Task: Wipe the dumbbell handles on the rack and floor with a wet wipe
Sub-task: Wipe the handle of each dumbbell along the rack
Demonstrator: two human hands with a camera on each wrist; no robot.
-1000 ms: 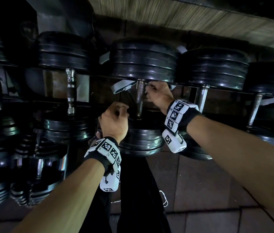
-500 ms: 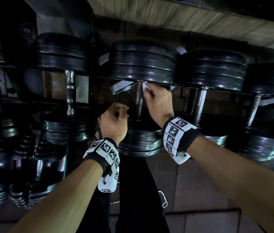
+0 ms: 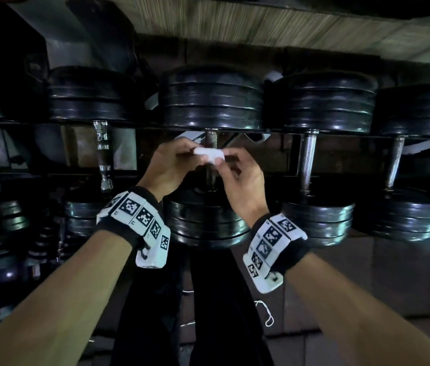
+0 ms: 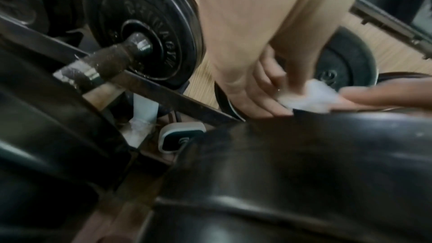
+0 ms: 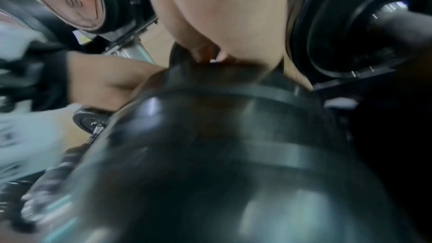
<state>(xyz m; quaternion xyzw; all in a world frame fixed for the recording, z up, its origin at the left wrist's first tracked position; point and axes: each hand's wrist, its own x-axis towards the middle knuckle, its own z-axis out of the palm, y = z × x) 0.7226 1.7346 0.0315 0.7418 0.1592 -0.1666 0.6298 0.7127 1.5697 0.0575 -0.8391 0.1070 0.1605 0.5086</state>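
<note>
A small white wet wipe (image 3: 209, 154) is pinched between both hands just above the middle dumbbell's dark handle (image 3: 210, 178). My left hand (image 3: 194, 153) holds its left end and my right hand (image 3: 223, 159) holds its right end. The handle runs between black plate stacks (image 3: 211, 99) on the rack and is partly hidden behind the fingers. In the left wrist view the crumpled wipe (image 4: 308, 97) sits between curled fingers (image 4: 268, 80) and a finger coming in from the right. The right wrist view is blurred, with a black plate (image 5: 233, 145) filling it.
More dumbbells lie on the rack: a chrome handle (image 3: 102, 157) on the left, two steel handles (image 3: 306, 165) (image 3: 394, 162) on the right. Smaller dumbbells (image 3: 10, 220) are stacked lower left. Tiled floor (image 3: 367, 273) lies to the right, and dark trouser legs (image 3: 208, 299) are below.
My right hand has come off the top of the middle handle with the wipe. My left hand has risen to meet it, and both now pinch the wipe above the handle.
</note>
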